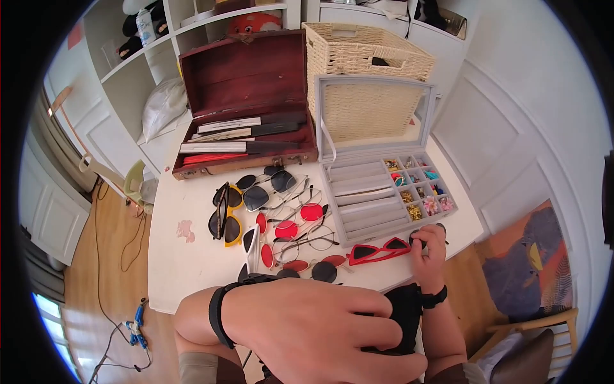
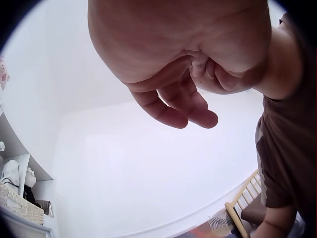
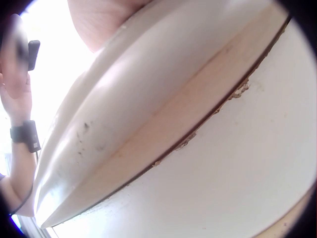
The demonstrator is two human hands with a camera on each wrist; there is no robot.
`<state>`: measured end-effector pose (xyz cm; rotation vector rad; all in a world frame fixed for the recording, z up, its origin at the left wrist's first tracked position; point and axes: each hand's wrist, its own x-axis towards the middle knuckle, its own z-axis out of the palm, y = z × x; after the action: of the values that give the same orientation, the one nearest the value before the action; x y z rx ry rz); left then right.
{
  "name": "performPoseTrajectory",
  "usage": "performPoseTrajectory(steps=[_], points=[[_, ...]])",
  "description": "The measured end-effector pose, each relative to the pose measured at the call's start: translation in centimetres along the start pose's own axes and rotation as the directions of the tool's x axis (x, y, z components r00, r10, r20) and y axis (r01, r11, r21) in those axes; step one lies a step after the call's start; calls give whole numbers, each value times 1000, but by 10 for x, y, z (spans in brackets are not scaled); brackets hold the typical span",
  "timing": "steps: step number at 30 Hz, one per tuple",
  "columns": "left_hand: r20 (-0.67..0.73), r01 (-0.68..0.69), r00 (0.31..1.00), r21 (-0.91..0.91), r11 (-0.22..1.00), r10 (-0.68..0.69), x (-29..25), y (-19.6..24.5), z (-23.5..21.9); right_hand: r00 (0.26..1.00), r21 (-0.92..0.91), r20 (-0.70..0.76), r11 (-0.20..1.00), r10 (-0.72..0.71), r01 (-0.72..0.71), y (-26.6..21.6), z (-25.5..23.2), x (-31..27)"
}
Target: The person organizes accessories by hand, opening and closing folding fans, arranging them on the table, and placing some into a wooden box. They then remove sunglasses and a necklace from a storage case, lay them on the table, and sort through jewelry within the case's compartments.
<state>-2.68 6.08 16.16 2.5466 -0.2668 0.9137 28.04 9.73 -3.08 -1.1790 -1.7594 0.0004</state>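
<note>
left hand (image 1: 313, 320): raised nearer than the jewelry box (image 1: 377, 192), fingers loosely bent
right hand (image 1: 430, 253): pinching dark glasses (image 1: 417, 237), just below the jewelry box
red sunglasses (image 1: 380, 251): on tabletop (image 1: 185, 275), below the jewelry box

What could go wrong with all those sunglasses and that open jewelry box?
The red sunglasses by the right hand lie near the edge of the table, so a bump might knock them off. The other glasses crowd together, some overlapping, so pulling one could drag or scratch another. And the jewelry box is open, so a jolt might spill its little trinkets.
</note>
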Motion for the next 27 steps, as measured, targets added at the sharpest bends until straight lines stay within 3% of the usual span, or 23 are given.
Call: performPoseTrajectory(steps=[1,2,4,7,10,13,17,20,23,26,27], points=[[6,-14,1000,-1,1000,14,0,-6,6,1000,3,-9,1000,-5,5,0,1,0],[-152,-154,975,70,985,164,-2,-14,19,1000,-6,-16,1000,-2,2,0,1,1],[-299,-278,902,149,949,311,-4,-23,33,999,24,-9,999,42,-42,-2,0,-1],[-343,-335,863,160,929,370,-3,-28,38,999,10,-24,1000,22,-22,-2,0,0],[-371,-284,891,-4,959,263,0,-23,34,999,2,-32,1000,-8,8,-2,1,1],[-319,-309,904,-34,950,283,5,-30,28,999,-11,-31,1000,-28,28,0,-4,2],[-430,-263,857,110,958,285,1,-34,44,999,12,-22,999,-30,30,2,1,2],[-621,-178,751,138,974,225,13,-24,59,1000,11,-6,1000,-12,13,1,1,0],[-553,-163,792,216,963,258,12,-21,55,1000,8,-10,1000,-17,17,2,3,1],[-615,-157,751,188,970,240,11,-19,54,1000,7,-7,1000,-1,1,0,2,0],[-591,-164,767,194,967,249,10,-20,49,1000,15,-2,1000,16,-16,0,1,1]])
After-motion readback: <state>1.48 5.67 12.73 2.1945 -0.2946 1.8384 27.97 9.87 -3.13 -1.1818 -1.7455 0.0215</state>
